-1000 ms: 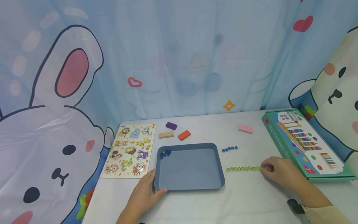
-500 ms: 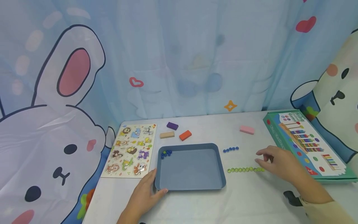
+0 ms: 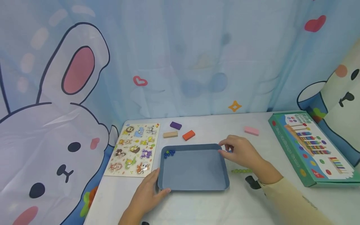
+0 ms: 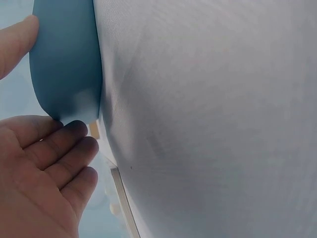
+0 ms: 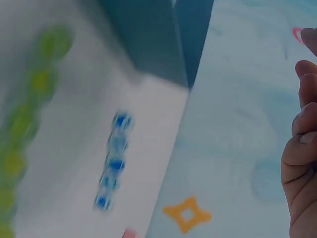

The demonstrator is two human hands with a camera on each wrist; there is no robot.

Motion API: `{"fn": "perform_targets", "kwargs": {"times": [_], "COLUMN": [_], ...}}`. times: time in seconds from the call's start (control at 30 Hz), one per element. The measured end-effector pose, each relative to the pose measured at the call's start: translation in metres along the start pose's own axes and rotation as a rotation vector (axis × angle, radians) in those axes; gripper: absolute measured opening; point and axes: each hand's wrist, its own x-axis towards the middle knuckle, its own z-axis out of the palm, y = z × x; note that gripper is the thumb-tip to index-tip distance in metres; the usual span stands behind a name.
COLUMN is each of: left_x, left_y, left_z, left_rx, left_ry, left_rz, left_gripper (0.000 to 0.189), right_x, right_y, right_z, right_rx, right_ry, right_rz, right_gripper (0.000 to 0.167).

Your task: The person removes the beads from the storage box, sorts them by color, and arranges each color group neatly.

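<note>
A grey-blue tray [image 3: 194,168] lies on the table with a small cluster of blue beads [image 3: 171,152] and a green one in its back left corner. My left hand [image 3: 146,193] holds its near left corner, thumb at the front rim, fingers along the left side. At the back right rim hovers my right hand [image 3: 242,151], thumb and index finger apart, nothing visible between them. Under it a short row of blue beads [image 5: 116,163] is mostly hidden in the head view. A row of green beads [image 3: 242,171] lies nearer, its right end behind the right wrist.
An animal puzzle board [image 3: 132,150] lies left of the tray. Behind it are a purple block [image 3: 176,125], a tan block [image 3: 170,134] and an orange block [image 3: 188,135]. A pink block [image 3: 251,131] lies back right, beside a green game box [image 3: 312,150].
My right hand has left the right end of the green bead row and moved left to the tray's back right corner. The left hand has stayed at the tray.
</note>
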Motion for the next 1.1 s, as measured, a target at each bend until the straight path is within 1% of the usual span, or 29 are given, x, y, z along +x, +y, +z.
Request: {"fn": "perform_targets", "kwargs": {"times": [0.1, 0.27, 0.37, 0.47, 0.57, 0.67, 0.8, 0.9, 1.1], "left_x": [0.0, 0.001, 0.001, 0.001, 0.0, -0.001, 0.0, 0.0, 0.0], "left_y": [0.001, 0.001, 0.002, 0.004, 0.007, 0.008, 0.005, 0.003, 0.004], "left_z": [-0.001, -0.004, -0.003, -0.003, -0.005, -0.006, -0.003, -0.001, -0.002], "left_rx": [0.001, 0.001, -0.002, -0.002, -0.021, -0.037, -0.013, 0.002, -0.018], "left_ry": [0.009, 0.013, 0.008, 0.005, 0.003, 0.005, 0.003, -0.002, 0.011], "left_rz": [0.012, 0.007, 0.003, 0.005, 0.006, 0.006, -0.006, -0.01, 0.0], "left_gripper": [0.102, 0.103, 0.103, 0.103, 0.104, 0.103, 0.103, 0.104, 0.103], "right_x": [0.021, 0.054, 0.069, 0.08, 0.088, 0.093, 0.096, 0.097, 0.102], "right_y": [-0.015, -0.044, -0.056, -0.063, -0.068, -0.069, -0.07, -0.071, -0.076], "right_z": [0.02, 0.054, 0.074, 0.092, 0.108, 0.124, 0.142, 0.151, 0.159], "right_rx": [0.016, 0.016, 0.007, 0.013, 0.034, 0.039, 0.025, 0.014, -0.007], "right_ry": [-0.046, -0.123, -0.158, -0.185, -0.211, -0.243, -0.288, -0.312, -0.316], "right_rz": [-0.015, -0.033, -0.063, -0.089, -0.082, -0.052, -0.023, -0.007, 0.018], "right_gripper": [0.02, 0.019, 0.019, 0.018, 0.017, 0.018, 0.021, 0.021, 0.021]}}
